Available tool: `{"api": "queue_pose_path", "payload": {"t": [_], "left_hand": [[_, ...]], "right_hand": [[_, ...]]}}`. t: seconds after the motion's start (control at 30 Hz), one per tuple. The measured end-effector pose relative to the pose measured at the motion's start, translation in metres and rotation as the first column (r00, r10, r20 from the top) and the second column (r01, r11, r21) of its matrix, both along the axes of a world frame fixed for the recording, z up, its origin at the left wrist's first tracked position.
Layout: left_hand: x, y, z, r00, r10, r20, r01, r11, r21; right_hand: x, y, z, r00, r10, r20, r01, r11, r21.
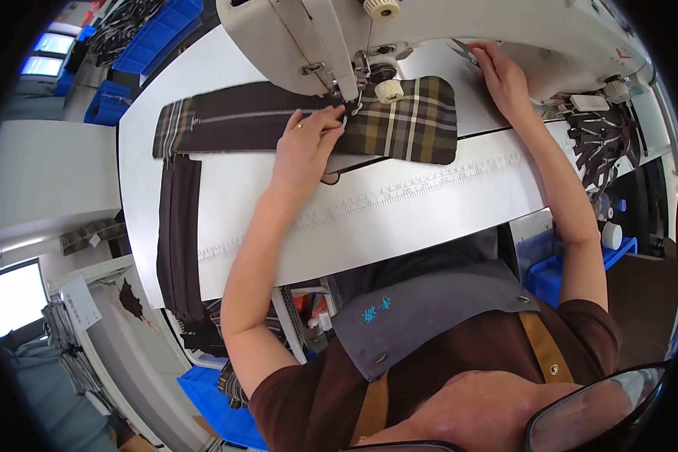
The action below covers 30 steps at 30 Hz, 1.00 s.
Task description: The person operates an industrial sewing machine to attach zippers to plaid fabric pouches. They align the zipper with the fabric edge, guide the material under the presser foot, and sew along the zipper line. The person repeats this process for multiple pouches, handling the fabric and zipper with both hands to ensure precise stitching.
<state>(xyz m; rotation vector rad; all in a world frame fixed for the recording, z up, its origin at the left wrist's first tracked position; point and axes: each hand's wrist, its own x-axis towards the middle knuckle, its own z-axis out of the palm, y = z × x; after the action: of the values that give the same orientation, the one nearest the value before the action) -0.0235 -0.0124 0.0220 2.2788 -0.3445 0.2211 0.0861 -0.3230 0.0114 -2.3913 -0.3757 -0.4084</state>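
Observation:
A long dark fabric panel with brown, tan and white plaid ends (422, 113) lies under the needle of a white sewing machine (279, 45). A silver-toothed zipper (256, 115) runs along its dark middle. My left hand (306, 143) rests on the panel just left of the presser foot (352, 107), fingers stretched over the zipper's end by the needle. Beyond the panel's right end, my right hand (502, 79) is closed round a pair of small scissors (462, 51), blades pointing left. Its fingers partly hide the handles.
Dark zipper strips (179, 233) hang over the table's left edge. A printed ruler scale (407, 190) crosses the white tabletop (339, 233). More zippers (599, 143) are bunched at the right. Blue bins (158, 34) stand at the far left, and a lit screen (15, 297) at the left.

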Motion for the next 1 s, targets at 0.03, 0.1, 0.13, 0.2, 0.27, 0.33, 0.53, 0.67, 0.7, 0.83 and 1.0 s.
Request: {"api": "queue_pose_path", "payload": {"t": [0.03,0.1,0.13,0.2,0.27,0.33,0.53,0.67,0.7,0.83,1.0], "left_hand": [[-0.011,0.003,0.011,0.986,-0.049,-0.159,0.037,0.996,-0.075],[-0.042,0.005,0.019,0.946,-0.123,-0.3,0.071,0.981,-0.179],[-0.059,0.006,0.021,0.917,-0.163,-0.365,0.079,0.969,-0.233],[-0.099,0.006,0.019,0.849,-0.279,-0.449,0.064,0.898,-0.436],[-0.119,0.004,0.01,0.872,-0.297,-0.39,0.073,0.865,-0.496],[-0.126,0.005,0.006,0.894,-0.276,-0.353,0.052,0.846,-0.531],[-0.125,0.004,0.005,0.895,-0.281,-0.346,0.05,0.835,-0.549],[-0.124,0.004,0.006,0.886,-0.321,-0.334,0.071,0.806,-0.587],[-0.124,0.004,0.006,0.883,-0.331,-0.331,0.079,0.802,-0.592],[-0.125,0.002,0.007,0.901,-0.324,-0.289,0.106,0.81,-0.577],[-0.147,0.007,-0.009,0.966,0.239,-0.096,-0.212,0.529,-0.822]], "right_hand": [[-0.007,0.002,0.003,0.998,-0.011,-0.062,0.01,1.0,-0.007],[-0.018,0.0,0.001,0.998,0.055,0.004,-0.055,0.998,0.001],[-0.023,0.0,0.0,0.995,0.09,0.035,-0.09,0.996,0.003],[-0.047,0.012,0.017,0.961,0.275,0.029,-0.273,0.961,-0.04],[-0.066,0.03,0.032,0.88,0.461,0.114,-0.442,0.882,-0.162],[-0.077,0.053,0.039,0.709,0.654,0.265,-0.552,0.748,-0.369],[-0.098,0.092,0.032,0.464,0.846,0.262,-0.68,0.53,-0.507],[-0.089,0.078,0.036,0.643,0.716,0.273,-0.578,0.687,-0.44],[-0.086,0.075,0.034,0.675,0.694,0.25,-0.576,0.707,-0.41],[-0.082,0.082,0.015,0.666,0.71,0.227,-0.583,0.686,-0.434],[-0.067,0.071,0.006,0.738,0.627,0.25,-0.497,0.755,-0.428]]}}
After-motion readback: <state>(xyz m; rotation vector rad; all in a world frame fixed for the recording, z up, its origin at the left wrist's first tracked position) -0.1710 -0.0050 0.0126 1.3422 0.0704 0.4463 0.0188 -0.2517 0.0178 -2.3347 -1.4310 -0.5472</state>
